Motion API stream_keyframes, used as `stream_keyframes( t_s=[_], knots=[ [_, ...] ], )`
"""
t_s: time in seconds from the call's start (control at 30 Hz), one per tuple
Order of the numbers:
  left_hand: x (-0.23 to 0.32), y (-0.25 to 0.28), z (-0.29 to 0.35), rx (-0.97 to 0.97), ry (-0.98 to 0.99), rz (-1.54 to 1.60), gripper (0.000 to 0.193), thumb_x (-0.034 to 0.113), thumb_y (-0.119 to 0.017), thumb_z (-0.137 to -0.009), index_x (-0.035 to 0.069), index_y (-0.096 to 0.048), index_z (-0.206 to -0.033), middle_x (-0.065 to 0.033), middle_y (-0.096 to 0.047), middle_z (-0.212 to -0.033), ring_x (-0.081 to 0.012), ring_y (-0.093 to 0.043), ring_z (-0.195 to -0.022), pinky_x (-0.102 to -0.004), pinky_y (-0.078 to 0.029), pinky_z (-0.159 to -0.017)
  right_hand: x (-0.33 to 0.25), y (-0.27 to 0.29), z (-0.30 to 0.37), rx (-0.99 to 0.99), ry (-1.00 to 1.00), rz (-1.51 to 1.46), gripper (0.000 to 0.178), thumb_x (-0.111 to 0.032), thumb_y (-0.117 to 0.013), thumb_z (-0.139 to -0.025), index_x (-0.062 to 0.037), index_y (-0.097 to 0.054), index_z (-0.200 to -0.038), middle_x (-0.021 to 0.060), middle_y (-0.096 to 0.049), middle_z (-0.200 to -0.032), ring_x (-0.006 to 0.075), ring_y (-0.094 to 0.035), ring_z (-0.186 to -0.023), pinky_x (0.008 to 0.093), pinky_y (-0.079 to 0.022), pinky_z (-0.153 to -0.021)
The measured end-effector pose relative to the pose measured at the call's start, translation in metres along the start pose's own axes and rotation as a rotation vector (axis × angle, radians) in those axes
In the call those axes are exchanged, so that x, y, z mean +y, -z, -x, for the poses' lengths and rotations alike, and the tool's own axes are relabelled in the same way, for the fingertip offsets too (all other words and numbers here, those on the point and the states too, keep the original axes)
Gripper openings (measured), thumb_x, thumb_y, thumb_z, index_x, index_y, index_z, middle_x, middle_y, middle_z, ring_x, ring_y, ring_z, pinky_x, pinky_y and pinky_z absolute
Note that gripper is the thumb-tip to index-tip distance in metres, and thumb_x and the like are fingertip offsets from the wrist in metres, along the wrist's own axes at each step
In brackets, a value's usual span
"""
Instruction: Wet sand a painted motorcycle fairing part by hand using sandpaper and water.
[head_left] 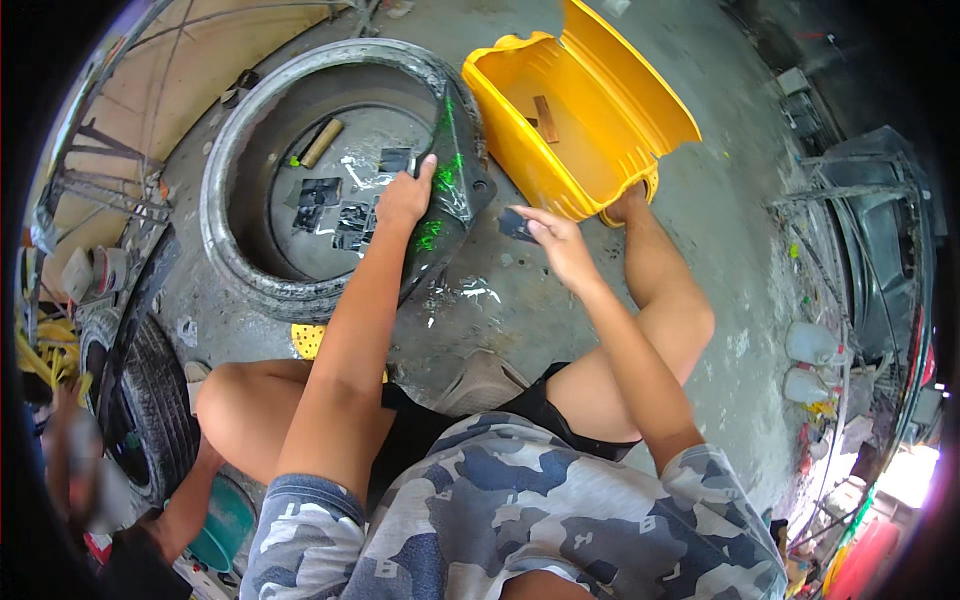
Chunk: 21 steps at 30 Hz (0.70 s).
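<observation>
A dark, curved panel (458, 190) with bright green marks leans on the right rim of a large tire (225, 215). My left hand (405, 197) is closed on the panel's inner edge, with the thumb raised along it. To the right of the panel, and apart from it, my right hand (562, 245) pinches a small dark piece of sandpaper (515, 226). Inside the tire, several similar dark squares (320, 191) lie on the grey floor. Near them rests a short wooden block (322, 143).
An open yellow plastic bin (520, 150) lies beyond my right hand, a brown strip (545, 118) inside. A yellow perforated disc (307, 340) sits by my left knee. Another tire (150, 410), a green bucket (222, 525) and another person's arm (190, 500) are at left. Jugs (812, 345) stand right.
</observation>
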<state>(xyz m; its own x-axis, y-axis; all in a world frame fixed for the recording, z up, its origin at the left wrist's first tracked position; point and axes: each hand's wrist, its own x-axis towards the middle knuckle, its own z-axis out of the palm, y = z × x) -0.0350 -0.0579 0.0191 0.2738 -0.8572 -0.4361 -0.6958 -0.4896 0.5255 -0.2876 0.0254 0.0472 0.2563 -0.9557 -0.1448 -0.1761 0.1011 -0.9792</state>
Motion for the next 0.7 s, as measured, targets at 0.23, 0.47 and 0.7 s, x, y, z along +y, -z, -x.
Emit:
stream_keyframes(
  t_s=[0.23, 0.47, 0.7],
  knots=[
    [-0.012, 0.005, 0.090, 0.051, -0.126, -0.418, 0.138, 0.085, -0.063, -0.055, -0.010, -0.019, -0.146, -0.0282, -0.042, -0.139, -0.0401, -0.041, -0.131, -0.0554, -0.037, -0.102, 0.001, 0.018, -0.003, 0.070, -0.305, -0.838, 0.018, -0.019, -0.058, -0.094, -0.0085, -0.060, -0.108, 0.0048, -0.064, -0.105, 0.0167, -0.060, -0.097, 0.0379, -0.050, -0.080],
    [-0.017, 0.023, 0.089, 0.033, -0.227, -0.462, 0.110, 0.056, -0.083, -0.055, -0.002, -0.036, -0.137, -0.0181, -0.056, -0.123, -0.0330, -0.055, -0.118, -0.0461, -0.046, -0.095, -0.012, 0.021, -0.004, 0.131, -0.144, -0.625, 0.014, -0.009, -0.066, -0.088, -0.0053, -0.058, -0.100, 0.0040, -0.063, -0.100, 0.0141, -0.062, -0.091, 0.0350, -0.054, -0.074],
    [-0.019, 0.032, 0.075, 0.099, -0.528, -0.624, 0.111, 0.059, -0.083, -0.052, -0.001, -0.039, -0.135, -0.0135, -0.053, -0.127, -0.0298, -0.054, -0.118, -0.0504, -0.044, -0.096, -0.028, -0.055, -0.037, 0.311, 0.292, 0.118, 0.016, -0.005, -0.062, -0.089, 0.0021, -0.059, -0.102, 0.0111, -0.067, -0.097, 0.0210, -0.067, -0.087, 0.0338, -0.053, -0.079]
  ],
)
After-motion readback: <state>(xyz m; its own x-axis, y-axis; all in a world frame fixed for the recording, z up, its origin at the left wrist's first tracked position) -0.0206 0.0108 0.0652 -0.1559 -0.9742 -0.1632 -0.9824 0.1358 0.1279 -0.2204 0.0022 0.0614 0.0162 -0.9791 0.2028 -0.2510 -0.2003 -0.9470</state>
